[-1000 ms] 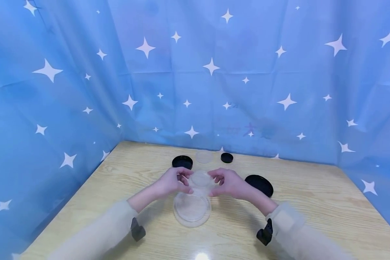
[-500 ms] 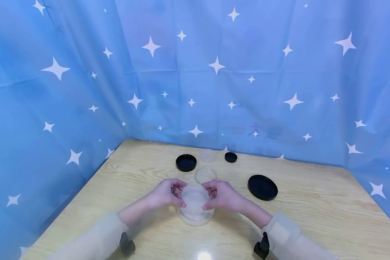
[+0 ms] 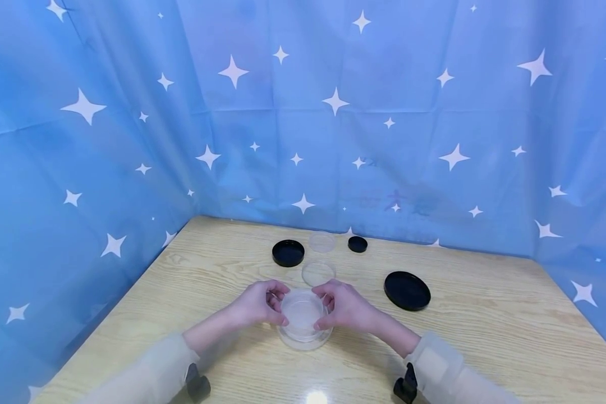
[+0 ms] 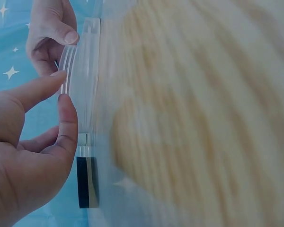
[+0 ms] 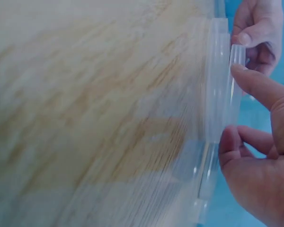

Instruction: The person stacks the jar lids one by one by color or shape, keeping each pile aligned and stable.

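A clear, shallow round dish [image 3: 303, 311] is held level between both hands, directly above a wider clear dish [image 3: 304, 344] on the table. My left hand [image 3: 259, 303] pinches its left rim with thumb and fingertips. On the opposite rim, my right hand [image 3: 347, 306] grips in the same way. In the left wrist view the held dish [image 4: 68, 71] appears close over the stacked clear pieces [image 4: 87, 75]; whether they touch is hard to tell. The right wrist view shows the held dish [image 5: 235, 90] from its other side, slightly tilted against the pieces below.
Behind the hands lies a clear round piece [image 3: 318, 272], with a smaller clear one [image 3: 321, 242] farther back. Black round shallow dishes stand around them: a medium one [image 3: 288, 253], a small one [image 3: 357, 244] and a large one [image 3: 407, 290] to the right. A starry blue curtain [image 3: 333, 140] borders the wooden table.
Both hands have brought the clear dish from farther back toward the near side, over the wider dish. In the last half second they have hardly moved.
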The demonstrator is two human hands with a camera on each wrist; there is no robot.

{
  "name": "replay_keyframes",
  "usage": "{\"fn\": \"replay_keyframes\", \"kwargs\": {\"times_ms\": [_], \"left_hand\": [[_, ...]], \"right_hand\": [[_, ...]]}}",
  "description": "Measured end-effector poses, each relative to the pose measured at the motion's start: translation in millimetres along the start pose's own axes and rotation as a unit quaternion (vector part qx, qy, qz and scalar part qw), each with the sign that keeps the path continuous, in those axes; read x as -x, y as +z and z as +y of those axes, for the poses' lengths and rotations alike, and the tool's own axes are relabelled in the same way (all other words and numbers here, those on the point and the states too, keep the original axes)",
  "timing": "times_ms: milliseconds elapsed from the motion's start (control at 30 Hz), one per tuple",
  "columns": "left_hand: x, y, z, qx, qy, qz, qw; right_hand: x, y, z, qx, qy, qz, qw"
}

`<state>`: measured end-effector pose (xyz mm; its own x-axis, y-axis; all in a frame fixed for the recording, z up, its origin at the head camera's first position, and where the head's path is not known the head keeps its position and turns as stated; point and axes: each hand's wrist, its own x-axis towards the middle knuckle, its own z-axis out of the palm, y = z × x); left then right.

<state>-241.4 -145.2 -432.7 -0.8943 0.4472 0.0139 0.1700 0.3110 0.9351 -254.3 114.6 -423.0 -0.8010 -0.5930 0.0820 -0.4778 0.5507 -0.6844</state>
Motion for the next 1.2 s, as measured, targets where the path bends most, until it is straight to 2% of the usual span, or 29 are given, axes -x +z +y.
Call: {"fn": "replay_keyframes", "kwargs": {"times_ms": [233,433,567,733,900,1200], "left_hand": [[-0.5,-1.3,0.2,-0.004,0.0,-0.009,0.9999],[0.2,-1.6,2.3,-0.013,-0.017,-0.007,0.9997],[0.4,-1.8,2.6,0.0,-0.022,-0.008,0.9997],[0.4,-4.3,3.0,0.01,-0.009,-0.007,0.9999],[-2.3,-9.0,5.8,-0.004,0.005,0.008,0.9999],[-17.8,-19.3,11.8,-0.024,0.033,0.04,0.9984]], "right_hand": [[0.3,1.6,0.2,0.008,-0.001,0.001,1.0],[0.2,1.3,0.5,0.008,-0.001,-0.001,1.0],[0.5,0.2,1.2,0.003,-0.001,-0.002,1.0],[1.1,-4.7,3.1,-0.012,-0.004,0.007,0.9999],[2.7,-13.2,4.4,-0.032,-0.003,0.017,0.9993],[3.7,-31.6,9.2,-0.052,0.016,0.041,0.9977]]}}
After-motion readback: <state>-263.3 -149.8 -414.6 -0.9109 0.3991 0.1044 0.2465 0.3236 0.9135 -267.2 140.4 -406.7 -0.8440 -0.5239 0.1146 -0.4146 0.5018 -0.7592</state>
